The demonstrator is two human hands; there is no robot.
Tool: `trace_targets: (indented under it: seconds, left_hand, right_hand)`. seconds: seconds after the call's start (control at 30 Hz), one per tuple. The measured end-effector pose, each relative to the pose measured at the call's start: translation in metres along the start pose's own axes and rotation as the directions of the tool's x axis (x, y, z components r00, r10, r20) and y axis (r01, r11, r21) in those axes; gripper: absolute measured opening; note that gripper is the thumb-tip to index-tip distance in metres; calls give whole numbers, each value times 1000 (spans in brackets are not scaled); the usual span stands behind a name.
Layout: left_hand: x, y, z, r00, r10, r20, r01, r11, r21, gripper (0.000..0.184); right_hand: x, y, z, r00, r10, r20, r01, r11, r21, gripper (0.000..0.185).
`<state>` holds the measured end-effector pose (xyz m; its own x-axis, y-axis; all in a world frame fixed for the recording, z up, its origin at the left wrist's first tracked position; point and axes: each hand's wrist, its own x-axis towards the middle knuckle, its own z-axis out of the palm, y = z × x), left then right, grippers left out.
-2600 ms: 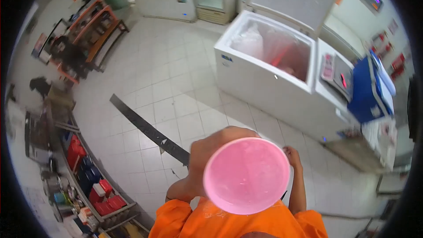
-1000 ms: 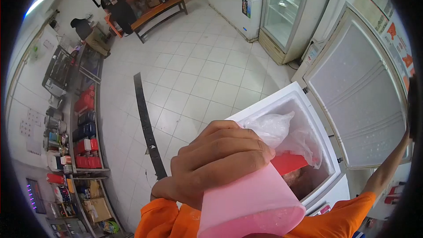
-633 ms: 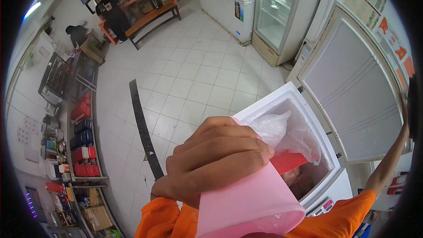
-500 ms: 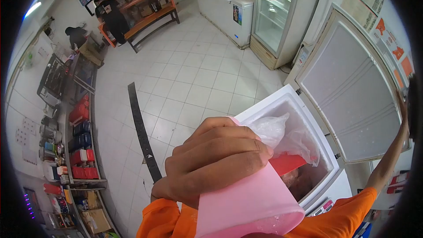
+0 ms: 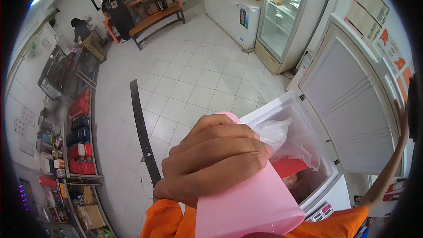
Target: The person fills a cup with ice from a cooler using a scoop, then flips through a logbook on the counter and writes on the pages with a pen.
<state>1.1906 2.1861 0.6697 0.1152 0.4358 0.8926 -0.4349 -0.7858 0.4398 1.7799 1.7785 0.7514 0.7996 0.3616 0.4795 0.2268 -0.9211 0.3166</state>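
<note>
My left hand [image 5: 216, 158] is wrapped round a pink plastic container [image 5: 244, 207], its wide mouth turned down toward my orange shirt. Far to the right, my right hand [image 5: 402, 121] is at the outer edge of the raised freezer lid [image 5: 348, 101], with its fingers small and partly hidden. Below the lid, the open chest freezer [image 5: 318, 196] holds a clear plastic bag [image 5: 273, 133], a red flat piece [image 5: 288, 169] and reddish contents that I cannot make out.
Another chest freezer [image 5: 231, 15] and a glass-door fridge [image 5: 282, 22] stand at the back. Two people, one in black [image 5: 118, 14] and one in brown trousers [image 5: 91, 44], are by an orange bench [image 5: 156, 20]. Shelves with red boxes [image 5: 81, 166] line the left.
Since the earliest frame, my right hand has gone from my side to the freezer lid, and the pink container has tipped over. Lately only the view has shifted slightly.
</note>
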Motion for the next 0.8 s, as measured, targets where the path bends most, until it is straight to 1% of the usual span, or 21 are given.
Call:
trace_targets:
  seconds: [0.17, 0.23, 0.33, 0.37, 0.4, 0.43, 0.47, 0.5, 0.53, 0.57, 0.6, 0.63, 0.67, 0.7, 0.73, 0.77, 0.8]
  left_hand:
    - [5, -1, -29, 999, 13, 47, -13, 1000, 10, 17]
    - [7, 1, -41, 998, 4, 60, -5, 1000, 2, 15]
    - [8, 4, -60, 999, 7, 54, -7, 1000, -1, 13]
    - [9, 6, -68, 999, 5, 51, -5, 1000, 8, 12]
    - [10, 7, -74, 999, 9, 44, -10, 1000, 16, 12]
    - [10, 8, -81, 999, 13, 36, -14, 1000, 23, 12]
    - [11, 8, -88, 999, 22, 28, -23, 999, 28, 12]
    - [11, 9, -97, 999, 21, 26, -22, 999, 29, 12]
    - [11, 11, -105, 999, 21, 25, -21, 999, 30, 12]
    - [11, 13, -115, 1000, 14, 27, -14, 1000, 27, 13]
    - [11, 15, -124, 999, 5, 36, -6, 1000, 28, 13]
    - [11, 17, -133, 999, -4, 46, 3, 1000, 30, 14]
    - [11, 19, -142, 998, -11, 60, 9, 999, 34, 15]
    - [12, 20, -150, 997, -11, 78, 8, 999, 43, 15]
    - [14, 22, -158, 995, -11, 97, 6, 999, 52, 15]
    - [15, 23, -166, 992, -10, 124, 2, 998, 62, 15]
    - [15, 24, -172, 990, -11, 144, 1, 998, 65, 15]
  right_hand:
    - [-94, -28, -15, 998, -41, -53, 48, 989, 138, 57]
    - [-140, -47, -23, 996, -85, -31, 89, 977, 194, 54]
    - [-222, -98, -34, 963, -261, 67, 234, 934, 271, 51]
    - [-254, -141, -66, 950, -264, 169, 141, 840, 523, 53]
    - [-278, -153, -50, 936, -219, 274, 12, 801, 599, 59]
    - [-307, -166, -47, 930, -328, 166, 220, 858, 465, 69]
    - [-328, -192, -57, 861, -308, 405, -23, 772, 636, 61]
    - [-348, -217, -68, 738, -268, 619, -315, 674, 668, 54]
    - [-352, -263, -116, 478, -311, 821, -366, 780, 509, 56]
    - [-387, -277, -97, 659, -427, 619, -113, 758, 643, 56]
    - [-433, -282, -43, 765, -437, 473, 52, 774, 631, 59]
    - [-438, -320, -80, 557, -472, 683, -108, 774, 623, 52]
    - [-466, -333, -46, 360, -437, 824, -268, 797, 540, 60]
    - [-498, -353, -43, 491, -476, 730, -227, 739, 634, 64]
    - [-545, -356, 15, 580, -545, 606, -167, 649, 743, 59]
    - [-559, -373, 17, 529, -543, 652, -150, 697, 702, 57]
    - [-586, -388, 40, 594, -498, 631, -192, 674, 713, 54]
